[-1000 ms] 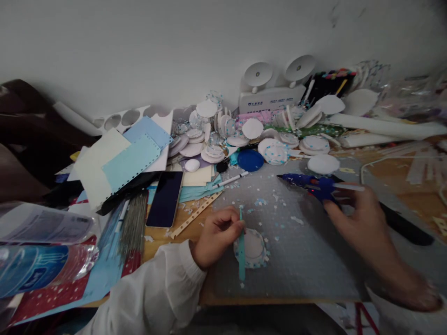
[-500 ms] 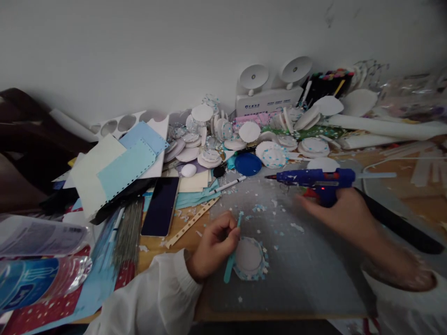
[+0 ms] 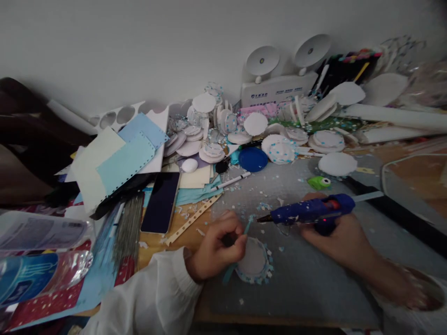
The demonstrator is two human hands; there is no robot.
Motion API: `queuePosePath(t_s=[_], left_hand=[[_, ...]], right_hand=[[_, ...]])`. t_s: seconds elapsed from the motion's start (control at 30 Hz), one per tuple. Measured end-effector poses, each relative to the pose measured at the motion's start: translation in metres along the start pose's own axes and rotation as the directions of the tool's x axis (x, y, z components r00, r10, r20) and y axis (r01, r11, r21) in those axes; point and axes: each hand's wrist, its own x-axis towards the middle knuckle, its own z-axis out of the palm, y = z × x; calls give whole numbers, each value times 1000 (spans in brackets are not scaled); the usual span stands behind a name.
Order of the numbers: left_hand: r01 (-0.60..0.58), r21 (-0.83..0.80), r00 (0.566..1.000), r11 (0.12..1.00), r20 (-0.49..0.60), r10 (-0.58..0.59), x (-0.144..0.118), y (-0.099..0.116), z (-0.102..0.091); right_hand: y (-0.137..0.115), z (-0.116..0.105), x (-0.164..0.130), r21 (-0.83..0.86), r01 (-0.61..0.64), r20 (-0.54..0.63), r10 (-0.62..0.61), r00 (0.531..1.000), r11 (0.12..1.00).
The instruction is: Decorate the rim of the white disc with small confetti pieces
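Note:
My left hand [image 3: 221, 246] is closed in a pinch on a slim teal stick [image 3: 229, 273], with a small pale blue piece at its upper tip. Right beside it a round white disc [image 3: 253, 258], edged with tiny blue and white paper bits, lies on the grey mat [image 3: 314, 270]. In my right hand [image 3: 344, 239] is a blue hot glue gun [image 3: 307, 211], held level with a small red light showing. Its dark nozzle points left, close to the stick's tip. A clear glue stick sticks out of its rear.
White discs [image 3: 204, 103], some dotted blue, are heaped along the wall. A phone [image 3: 160, 202], a blue lid [image 3: 253, 159] and a green punch [image 3: 318, 182] lie nearby. Plastic bottles [image 3: 45, 274] fill the left; a long black object [image 3: 394, 209] lies right.
My right hand has brought the glue gun down and left, from above the mat to near the stick's tip. The green punch and a white disc behind it now show fully.

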Motion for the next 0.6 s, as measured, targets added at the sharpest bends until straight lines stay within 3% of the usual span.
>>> queuePosePath(t_s=[0.6], left_hand=[[-2,15,1000,1000,-3,3,0,0,1]], right_hand=[[2,3,-5,11,-61,57,60,997,998]])
